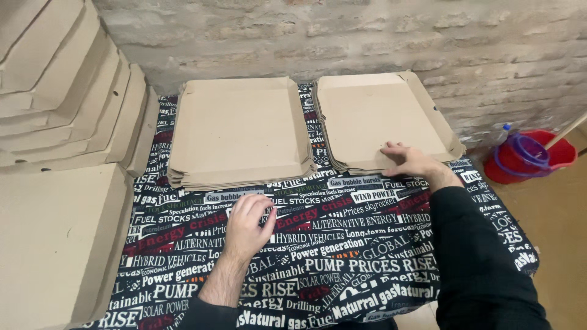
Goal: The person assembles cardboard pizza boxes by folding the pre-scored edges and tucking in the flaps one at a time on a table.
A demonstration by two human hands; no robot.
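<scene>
Two piles of flat brown cardboard box blanks lie side by side at the back of a table. My right hand (411,160) rests on the near edge of the right pile (379,116), fingers spread over the top sheet. My left hand (247,223) lies palm down on the printed tablecloth (342,244), fingers loosely curled, holding nothing, just in front of the left pile (238,131). Both arms wear dark sleeves.
Folded cardboard boxes are stacked at the far left (55,79), with another closed box (55,244) below them. A brick wall (367,36) runs behind the table. A red bucket (529,156) with a mop handle stands on the floor at right.
</scene>
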